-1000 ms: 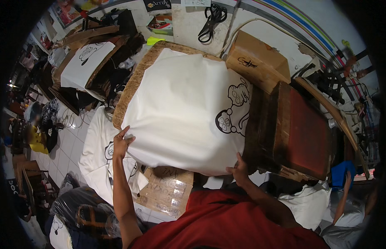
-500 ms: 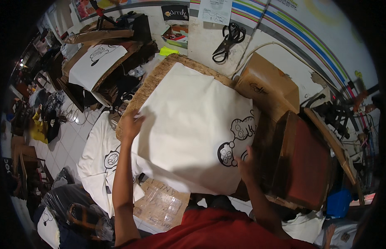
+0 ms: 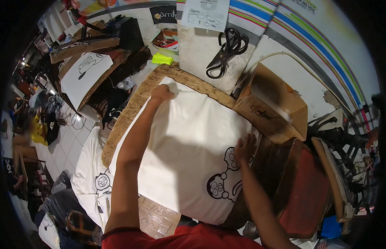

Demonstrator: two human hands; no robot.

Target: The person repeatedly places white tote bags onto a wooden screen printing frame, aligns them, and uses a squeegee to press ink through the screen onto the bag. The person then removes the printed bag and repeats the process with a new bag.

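A white cloth [image 3: 189, 137], printed with black cartoon figures along its right side, lies spread over a worn wooden board [image 3: 130, 112]. It hangs over the board's near edge. At the cloth's far left corner my left hand [image 3: 162, 93] is closed on the fabric, its fingertips partly hidden. My right hand [image 3: 245, 148] lies flat over the upper printed figure near the right edge, fingers stretched out. More white printed cloth [image 3: 87, 170] hangs in folds left of the board.
Behind the board, black scissors [image 3: 227, 52] hang on the wall. An open cardboard box [image 3: 276, 103] stands at the back right, beside a reddish-brown panel [image 3: 307, 191]. Another printed white piece [image 3: 86, 74] lies on a stand at the far left. A cardboard sheet [image 3: 157, 216] lies below.
My left hand has moved up and right from the cloth's left edge to its far corner. My right hand has moved farther up the printed side. The cloth has shifted slightly toward me.
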